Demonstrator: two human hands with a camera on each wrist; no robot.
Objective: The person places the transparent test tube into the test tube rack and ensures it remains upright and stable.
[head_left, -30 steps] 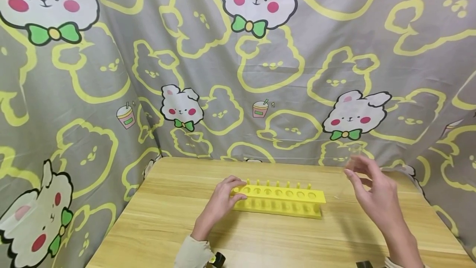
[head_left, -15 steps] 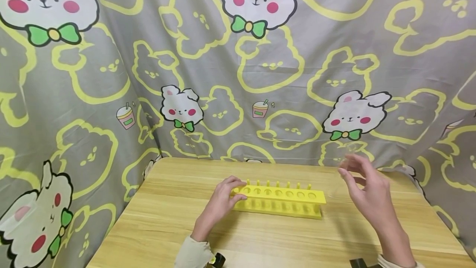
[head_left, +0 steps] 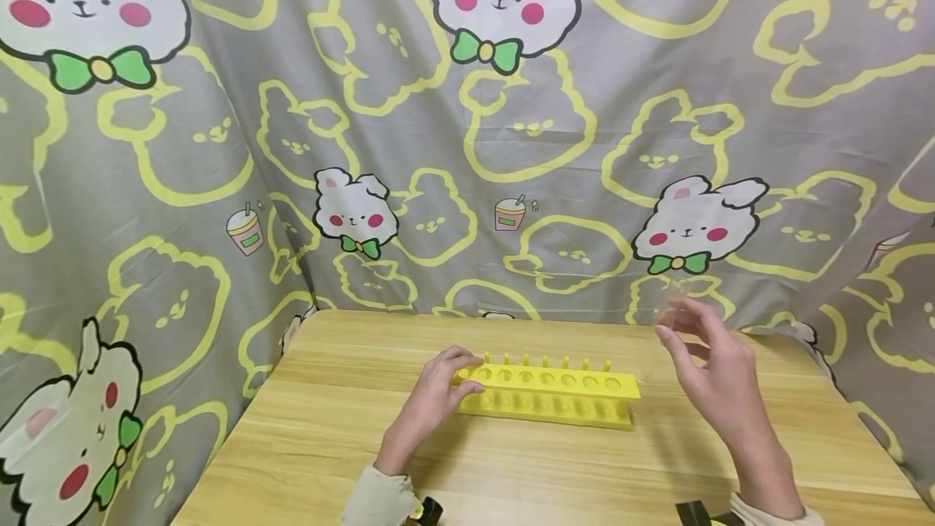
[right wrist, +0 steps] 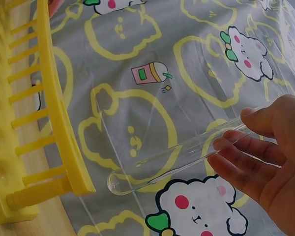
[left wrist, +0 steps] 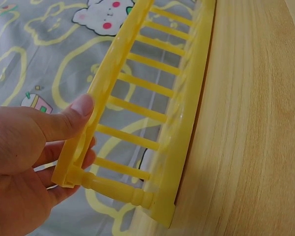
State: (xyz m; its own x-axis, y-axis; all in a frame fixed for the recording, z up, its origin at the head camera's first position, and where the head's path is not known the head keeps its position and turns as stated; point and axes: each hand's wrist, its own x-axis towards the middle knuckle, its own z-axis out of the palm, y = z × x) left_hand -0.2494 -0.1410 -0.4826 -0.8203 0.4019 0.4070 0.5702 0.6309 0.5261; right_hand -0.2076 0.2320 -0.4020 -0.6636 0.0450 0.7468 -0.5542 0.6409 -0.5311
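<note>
A yellow test tube rack (head_left: 548, 380) stands on the table, with a row of round holes in its top plate and short pegs along the back. My left hand (head_left: 441, 386) grips its left end; in the left wrist view the thumb (left wrist: 82, 105) lies over the top plate and fingers curl beneath. To the right of the rack, my right hand (head_left: 712, 364) pinches a clear glass test tube (right wrist: 157, 164) near its upper part. The tube's rounded bottom points down toward the rack's right end, apart from it. In the head view the glass is barely visible.
The wooden table (head_left: 329, 412) has its back edge against a grey curtain (head_left: 424, 128) printed with yellow outlines and white rabbits. Dark wrist straps (head_left: 428, 510) show at the lower edge of the head view.
My right hand has moved left toward the rack, carrying the test tube with it. The left hand and the rack have stayed in place.
</note>
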